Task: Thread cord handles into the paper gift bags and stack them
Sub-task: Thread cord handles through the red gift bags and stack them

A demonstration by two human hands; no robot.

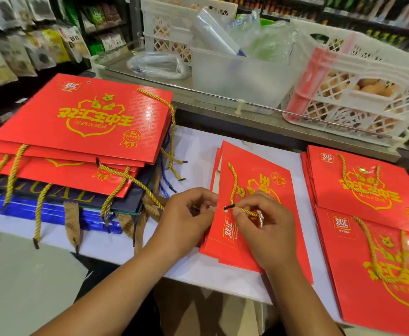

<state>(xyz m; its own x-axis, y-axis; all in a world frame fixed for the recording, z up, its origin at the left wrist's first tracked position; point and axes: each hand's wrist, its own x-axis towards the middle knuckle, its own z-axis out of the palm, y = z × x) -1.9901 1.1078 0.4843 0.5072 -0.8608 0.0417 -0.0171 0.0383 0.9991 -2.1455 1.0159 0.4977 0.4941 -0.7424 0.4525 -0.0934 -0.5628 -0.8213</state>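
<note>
Red bag [252,229] flat on white table [196,151], in middle. Right hand [264,229] pinches gold cord [233,185] near black tip, at hole by bag edge. Left hand [186,217] pinches bag edge – fingers curled. Bag piles both sides – left pile [82,122], right pile [368,214].

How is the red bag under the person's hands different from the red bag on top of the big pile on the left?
The bag being worked on lies turned sideways to the viewer, alone on the white sheet; the top bag of the left pile sits squarely on a tall stack. The first bag's gold cord is held near its black tip by the right hand, while the left hand grips the bag's edge; nobody touches the pile bag. Both carry the same red and gold print.
</note>
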